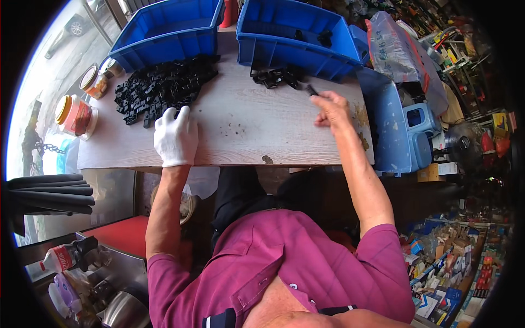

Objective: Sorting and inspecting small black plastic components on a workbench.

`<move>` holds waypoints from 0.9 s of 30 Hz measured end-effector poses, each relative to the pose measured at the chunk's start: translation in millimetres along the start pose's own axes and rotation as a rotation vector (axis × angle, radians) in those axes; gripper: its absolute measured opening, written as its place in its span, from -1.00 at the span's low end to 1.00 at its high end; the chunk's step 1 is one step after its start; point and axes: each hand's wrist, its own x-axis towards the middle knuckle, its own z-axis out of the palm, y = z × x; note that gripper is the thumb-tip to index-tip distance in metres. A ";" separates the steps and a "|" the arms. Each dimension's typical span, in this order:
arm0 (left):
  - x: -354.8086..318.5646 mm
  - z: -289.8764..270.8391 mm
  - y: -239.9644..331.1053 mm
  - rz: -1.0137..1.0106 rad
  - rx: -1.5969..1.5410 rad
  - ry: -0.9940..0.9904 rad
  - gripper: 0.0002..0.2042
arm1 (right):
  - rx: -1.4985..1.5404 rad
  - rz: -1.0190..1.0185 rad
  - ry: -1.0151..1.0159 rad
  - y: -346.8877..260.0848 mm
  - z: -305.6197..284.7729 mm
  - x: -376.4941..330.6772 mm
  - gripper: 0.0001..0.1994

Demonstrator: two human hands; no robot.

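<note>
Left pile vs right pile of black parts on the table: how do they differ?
The left pile of black parts is far larger and spreads wide; the right pile of black parts is a small cluster. The gloved left hand rests at the left pile's near edge; the bare right hand holds a small black piece beside the right pile. Both lie on the wooden table, each before a blue bin.

Red-labelled jar (75, 116) left of table, printed plastic bag (395, 52) right, boxed goods (445, 273) lower right
</note>
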 end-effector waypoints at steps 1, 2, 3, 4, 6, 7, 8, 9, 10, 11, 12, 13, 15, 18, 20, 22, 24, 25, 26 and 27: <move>1.2 -0.1 3.2 0.013 -0.024 -0.006 -0.74 | 0.084 0.002 0.095 -0.2 -11.5 6.3 -0.60; -0.1 0.2 2.5 0.040 -0.075 0.025 -0.78 | 0.128 0.002 0.181 0.0 -20.8 12.6 -0.61; 1.3 2.0 3.6 0.069 -0.132 0.060 -0.82 | 0.172 -0.002 0.272 2.3 -33.5 20.6 -0.62; 1.0 2.2 5.4 0.127 -0.191 0.097 -0.88 | 0.192 -0.033 0.315 6.0 -46.8 26.3 -0.65; -2.8 1.9 9.6 0.199 -0.268 0.081 -0.89 | 0.179 0.017 0.420 3.6 -48.1 29.7 -0.66; -1.4 4.2 11.4 0.258 -0.320 0.079 -0.90 | 0.183 -0.006 0.405 5.2 -46.0 31.2 -0.69; -1.6 0.4 16.5 0.283 -0.373 0.046 -0.91 | 0.147 0.000 0.371 4.6 -38.7 31.0 -0.69; -0.9 -4.8 24.4 0.309 -0.429 0.013 -0.92 | 0.110 0.006 0.339 2.4 -29.1 28.5 -0.70; 2.0 -6.4 30.3 0.351 -0.491 -0.002 -0.92 | 0.073 0.015 0.296 -0.9 -18.4 27.6 -0.69; 5.2 -9.0 36.6 0.388 -0.514 -0.002 -0.92 | 0.049 0.007 0.210 -5.8 -10.0 25.4 -0.68; 8.0 -10.4 41.4 0.425 -0.536 -0.003 -0.92 | 0.025 -0.002 0.124 -9.7 -1.6 23.4 -0.67; 8.4 -5.2 43.3 0.440 -0.538 0.006 -0.91 | -0.022 0.013 0.109 -8.2 8.8 28.3 -0.63; 12.8 -0.1 46.7 0.436 -0.554 -0.015 -0.91 | -0.120 -0.021 0.067 -13.6 27.8 29.4 -0.59; 17.8 4.3 53.6 0.424 -0.574 -0.038 -0.85 | -0.268 -0.062 0.054 -24.0 44.9 28.6 -0.48; 20.1 3.6 54.1 0.406 -0.591 -0.087 -0.79 | -0.315 -0.078 0.050 -29.1 55.5 25.8 -0.48; 20.2 2.3 54.8 0.386 -0.572 -0.072 -0.79 | -0.424 -0.112 0.055 -38.6 64.5 18.0 -0.52; 23.4 1.7 61.1 0.383 -0.569 -0.055 -0.78 | -0.427 -0.113 0.085 -36.1 59.6 21.9 -0.57; 24.6 1.6 64.1 0.360 -0.559 -0.058 -0.77 | -0.391 -0.072 0.078 -28.9 55.5 30.9 -0.62; 24.7 1.4 64.2 0.329 -0.544 -0.063 -0.77 | -0.356 -0.031 0.063 -28.8 55.4 32.5 -0.67; 24.5 3.8 63.4 0.330 -0.546 -0.063 -0.77 | -0.356 -0.031 0.065 -28.7 51.2 32.7 -0.67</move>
